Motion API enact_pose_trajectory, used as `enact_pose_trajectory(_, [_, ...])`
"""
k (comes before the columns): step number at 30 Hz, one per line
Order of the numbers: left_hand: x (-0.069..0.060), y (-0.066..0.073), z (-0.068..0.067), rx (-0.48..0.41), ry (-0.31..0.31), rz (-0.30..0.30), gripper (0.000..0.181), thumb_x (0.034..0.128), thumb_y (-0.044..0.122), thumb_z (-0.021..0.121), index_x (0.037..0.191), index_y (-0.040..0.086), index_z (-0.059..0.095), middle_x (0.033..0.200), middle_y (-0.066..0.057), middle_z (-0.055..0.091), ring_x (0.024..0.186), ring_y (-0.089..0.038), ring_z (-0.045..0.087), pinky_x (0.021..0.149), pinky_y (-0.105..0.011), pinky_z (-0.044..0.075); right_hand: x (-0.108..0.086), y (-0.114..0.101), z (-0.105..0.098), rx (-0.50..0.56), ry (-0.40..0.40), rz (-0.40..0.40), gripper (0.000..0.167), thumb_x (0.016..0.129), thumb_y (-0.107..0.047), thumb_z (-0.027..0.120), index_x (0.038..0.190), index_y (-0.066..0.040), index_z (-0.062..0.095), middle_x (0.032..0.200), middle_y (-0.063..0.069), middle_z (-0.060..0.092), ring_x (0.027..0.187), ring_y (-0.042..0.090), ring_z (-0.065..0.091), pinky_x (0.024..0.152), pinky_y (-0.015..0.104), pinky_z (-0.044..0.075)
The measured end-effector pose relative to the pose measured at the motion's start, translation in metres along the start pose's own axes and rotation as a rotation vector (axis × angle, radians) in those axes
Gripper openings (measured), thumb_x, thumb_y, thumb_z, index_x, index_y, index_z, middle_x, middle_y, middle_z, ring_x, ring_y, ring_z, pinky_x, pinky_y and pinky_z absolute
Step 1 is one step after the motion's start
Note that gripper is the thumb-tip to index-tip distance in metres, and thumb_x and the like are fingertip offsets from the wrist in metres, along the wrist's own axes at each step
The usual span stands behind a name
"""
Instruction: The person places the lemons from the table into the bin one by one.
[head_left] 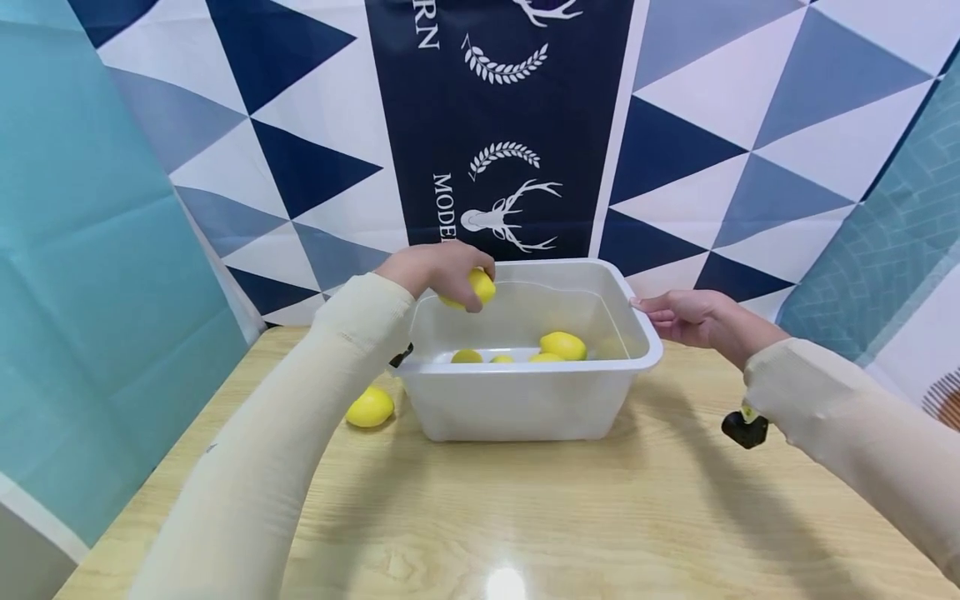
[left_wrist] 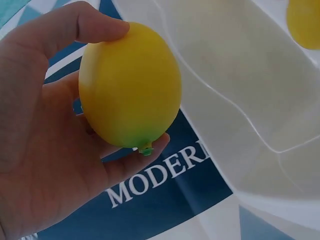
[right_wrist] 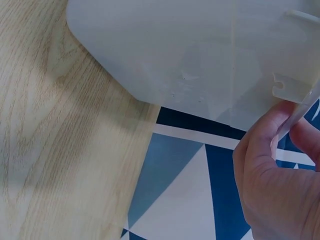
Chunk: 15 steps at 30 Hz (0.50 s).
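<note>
My left hand [head_left: 452, 271] holds a yellow lemon [left_wrist: 131, 85] over the left part of a white plastic tub [head_left: 517, 404]. Thumb and fingers wrap the fruit, and its green stem end shows in the left wrist view. At the tub's right side, my right hand [head_left: 693, 317] grips the rim, fingers beneath and thumb above, as the right wrist view [right_wrist: 280, 165] shows. Several lemons lie inside the tub, one of them a whole lemon [head_left: 562, 346] at the right; the front wall partly hides others. Another lemon [head_left: 370, 407] rests on the table, left of the tub.
The wooden table [head_left: 510, 508] extends in front of the tub. Behind it hangs a patterned cloth [head_left: 315, 167] with triangles and a deer print. A teal panel [head_left: 112, 275] stands along the left side.
</note>
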<state>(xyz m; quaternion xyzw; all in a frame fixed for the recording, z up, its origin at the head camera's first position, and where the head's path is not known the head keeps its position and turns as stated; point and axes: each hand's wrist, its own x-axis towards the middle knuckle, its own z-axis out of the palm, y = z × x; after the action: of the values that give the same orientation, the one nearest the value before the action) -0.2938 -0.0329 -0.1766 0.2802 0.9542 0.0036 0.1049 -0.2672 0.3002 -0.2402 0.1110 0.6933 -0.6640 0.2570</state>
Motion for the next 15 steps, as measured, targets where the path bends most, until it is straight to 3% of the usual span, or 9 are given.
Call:
enact_pose_trajectory(8, [0.019,0.007,0.004,0.019,-0.014,-0.020,0.041,0.0815,0.026,0.066,0.121,0.023,0.058,0.113,-0.001,0.056,0.100,-0.020,0.052,0.085,-0.033,0.048,-0.002,0.001,0.001,0.035,0.017,-0.028,0.014,0.093,-0.014,0.062,0.080,-0.017,0.065,0.081,-0.005,0.067,0.078,0.007,0.067,0.080,0.020,0.058])
enact_pose_trajectory(15, [0.029,0.009,0.009,0.030,-0.064,-0.061,0.044,0.0818,0.026,0.066,0.125,0.024,0.058,0.116,0.000,0.057,0.102,-0.020,0.052,0.086,-0.034,0.048,-0.004,0.003,0.001,0.024,0.017,-0.045,0.005,0.093,-0.015,0.062,0.088,-0.014,0.061,0.081,-0.005,0.066,0.079,0.007,0.066,0.080,0.019,0.058])
